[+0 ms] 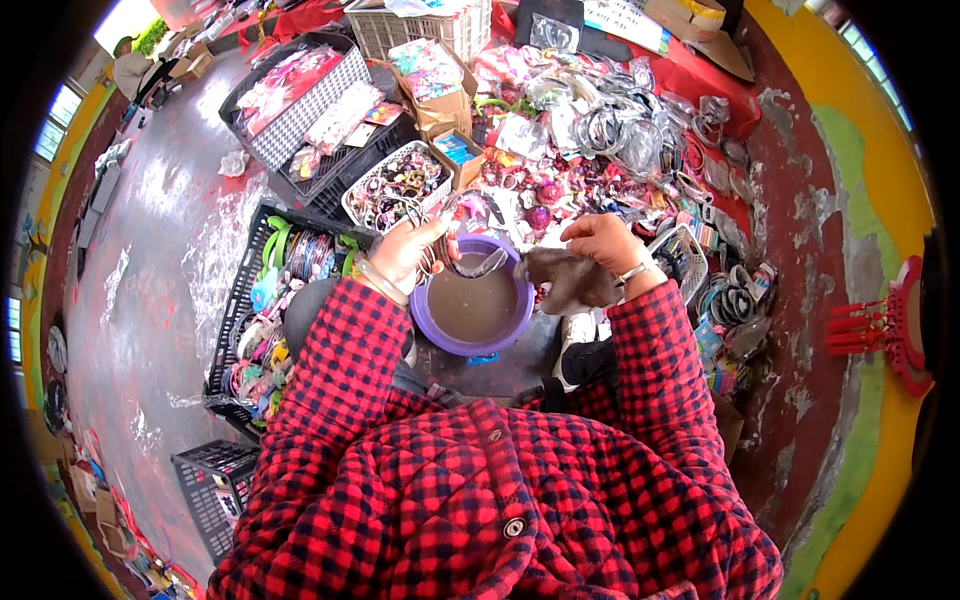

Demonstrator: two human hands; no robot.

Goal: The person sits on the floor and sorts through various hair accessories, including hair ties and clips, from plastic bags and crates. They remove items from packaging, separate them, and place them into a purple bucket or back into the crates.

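Note:
My left hand (408, 252) is closed around a bunch of thin dark hoops (440, 262) that look like headbands. Their curved ends reach over the far left side of a purple basin (419, 318), which holds murky brown water. To the right of the basin, my right hand (606, 246) pinches a wet-looking grey-brown cloth (568, 280). The cloth hangs beside the basin's right rim. Bracelets circle both my wrists.
Heaps of hair accessories and plastic-bagged goods (610, 120) cover the red cloth ahead. A black crate (232, 330) of headbands stands left, a white basket (352, 205) beyond it. Another white basket (690, 250) sits right, near the peeling wall (800, 210).

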